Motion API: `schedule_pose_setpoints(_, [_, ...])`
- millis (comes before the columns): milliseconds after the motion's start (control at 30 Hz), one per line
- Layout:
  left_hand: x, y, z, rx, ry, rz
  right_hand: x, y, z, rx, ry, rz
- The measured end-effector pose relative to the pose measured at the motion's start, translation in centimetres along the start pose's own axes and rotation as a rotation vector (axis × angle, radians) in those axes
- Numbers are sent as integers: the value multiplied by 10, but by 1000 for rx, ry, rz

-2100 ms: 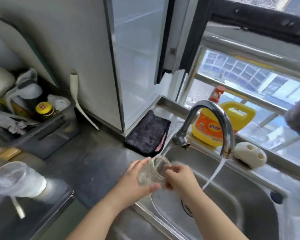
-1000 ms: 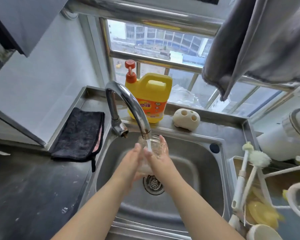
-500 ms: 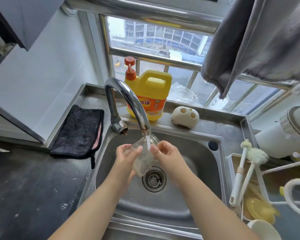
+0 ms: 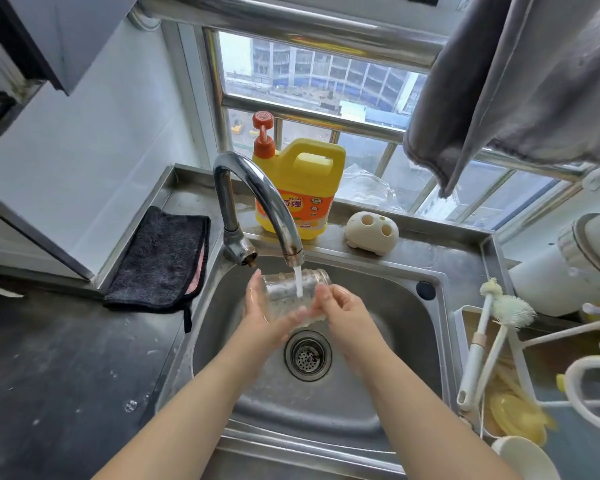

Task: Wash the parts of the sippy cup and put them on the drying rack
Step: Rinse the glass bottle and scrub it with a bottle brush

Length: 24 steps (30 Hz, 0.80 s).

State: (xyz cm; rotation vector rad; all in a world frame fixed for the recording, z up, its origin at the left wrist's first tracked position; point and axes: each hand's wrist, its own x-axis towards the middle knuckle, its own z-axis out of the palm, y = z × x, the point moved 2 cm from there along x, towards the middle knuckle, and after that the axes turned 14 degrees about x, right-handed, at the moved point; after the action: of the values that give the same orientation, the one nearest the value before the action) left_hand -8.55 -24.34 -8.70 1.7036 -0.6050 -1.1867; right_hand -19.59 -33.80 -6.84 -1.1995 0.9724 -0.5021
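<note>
Clear cup body held on its side over the steel sink, directly beneath the faucet, mouth end pointing right and away. Water stream striking the upper wall of the cup. Left hand cupped under and around the base end, fingers wrapped up the far side, thumb lying across the near wall. Right hand gripping the mouth end, fingers curled round the rim area. Both hands wet. Drain strainer just below and nearer than the cup.

Behind the faucet on the ledge: yellow detergent jug with red pump, upright; cream holder with two holes just to its right. Dark cloth folded on the bench, left of the sink, touching the wall upstand. Drying rack at the right edge, white bars only partly in view. Two white bottle brushes leaning in a tray beside the sink's right rim, heads up. Yellow parts lying low in that tray, identity unclear. Grey towel hanging from the window rail, upper right. White cup rim at the bottom right corner, partly cut off.
</note>
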Motion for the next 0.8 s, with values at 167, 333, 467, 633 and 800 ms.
schedule_pose_setpoints(167, [-2,2,-3,60,57,13,2,-3,3,67,31,60])
schedule_pose_setpoints(333, [1,5,-2,-237,-123,-326,-5,0,-1,10,-136,-62])
schedule_pose_setpoints(467, [0,-1,2,-139,-115,-145,-6,0,-3,-13,32,33])
schedule_pose_setpoints(633, [-4,5,-7,187,43,69,-2,-3,2,102,36,117])
schedule_pose_setpoints(800, [4,5,-12,-130,25,-198,-9,3,-2,163,-104,24])
